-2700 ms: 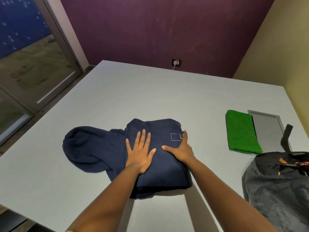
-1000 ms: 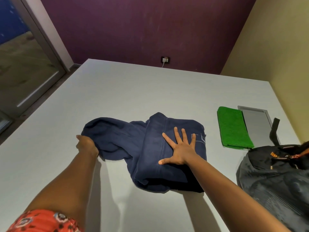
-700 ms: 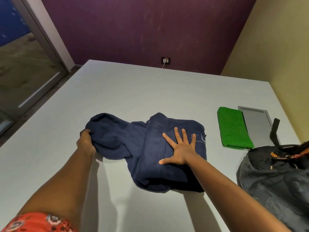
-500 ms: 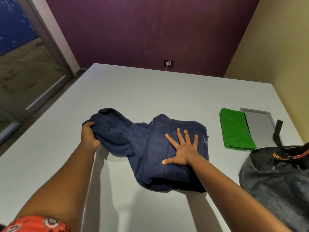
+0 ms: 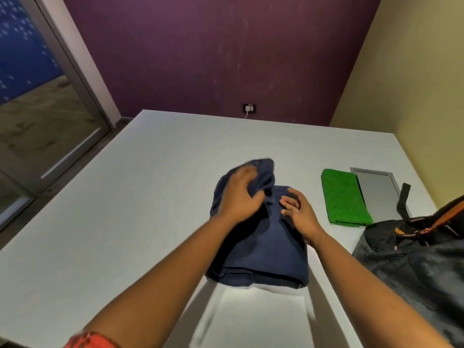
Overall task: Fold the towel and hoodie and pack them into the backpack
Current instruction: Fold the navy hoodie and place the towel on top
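The navy hoodie (image 5: 263, 247) lies folded in a block on the white table (image 5: 125, 222). My left hand (image 5: 239, 194) grips the hood and holds it raised over the far part of the folded body. My right hand (image 5: 297, 212) rests on the hoodie's right side with fingers loosely curled, holding nothing. The green towel (image 5: 342, 197) lies folded flat to the right. The black and grey backpack (image 5: 414, 252) sits at the right edge, partly out of frame.
A grey flat panel (image 5: 376, 189) lies beside the towel, with a black strap (image 5: 404, 197) across its corner. A wall socket (image 5: 249, 108) sits on the purple wall behind the table. A glass door is at the left.
My left hand has carried the hood from the left side up and over onto the folded body. My right hand has lifted from flat pressing and shifted to the right edge.
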Available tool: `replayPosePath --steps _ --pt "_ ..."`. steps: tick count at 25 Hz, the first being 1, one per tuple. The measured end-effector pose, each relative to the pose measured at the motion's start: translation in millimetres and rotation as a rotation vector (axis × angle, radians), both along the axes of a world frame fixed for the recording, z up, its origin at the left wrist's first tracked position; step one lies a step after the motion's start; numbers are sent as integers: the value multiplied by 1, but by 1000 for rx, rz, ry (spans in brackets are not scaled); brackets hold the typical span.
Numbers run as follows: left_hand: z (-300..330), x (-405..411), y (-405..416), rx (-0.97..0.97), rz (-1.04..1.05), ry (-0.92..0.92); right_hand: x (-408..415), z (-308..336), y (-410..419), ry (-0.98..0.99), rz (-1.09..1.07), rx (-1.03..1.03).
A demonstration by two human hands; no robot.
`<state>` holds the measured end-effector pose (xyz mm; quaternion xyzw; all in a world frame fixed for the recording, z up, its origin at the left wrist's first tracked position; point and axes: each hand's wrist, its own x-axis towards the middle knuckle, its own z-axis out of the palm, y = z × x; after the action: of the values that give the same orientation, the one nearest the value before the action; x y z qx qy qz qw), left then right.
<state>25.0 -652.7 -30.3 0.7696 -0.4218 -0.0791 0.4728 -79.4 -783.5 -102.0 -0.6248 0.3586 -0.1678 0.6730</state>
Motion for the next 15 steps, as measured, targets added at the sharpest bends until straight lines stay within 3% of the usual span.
replayPosePath --steps 3,5,7,9,10,13,15 --pt "-36 -35 -10 191 -211 -97 -6 22 -10 -100 -158 256" --pt "-57 -49 -11 409 -318 -204 -8 35 -10 -16 -86 271" --pt "-68 -55 -7 555 -362 -297 -5 40 -7 232 66 -38" --pt "-69 -54 -2 486 -378 -340 1 36 0 455 166 -443" --pt "-67 -51 2 408 -367 -344 4 40 4 480 159 -545" --pt "-66 -39 13 199 -134 -441 11 62 3 373 85 -587" --pt "-67 -31 23 229 94 -519 13 76 -4 348 90 -635"
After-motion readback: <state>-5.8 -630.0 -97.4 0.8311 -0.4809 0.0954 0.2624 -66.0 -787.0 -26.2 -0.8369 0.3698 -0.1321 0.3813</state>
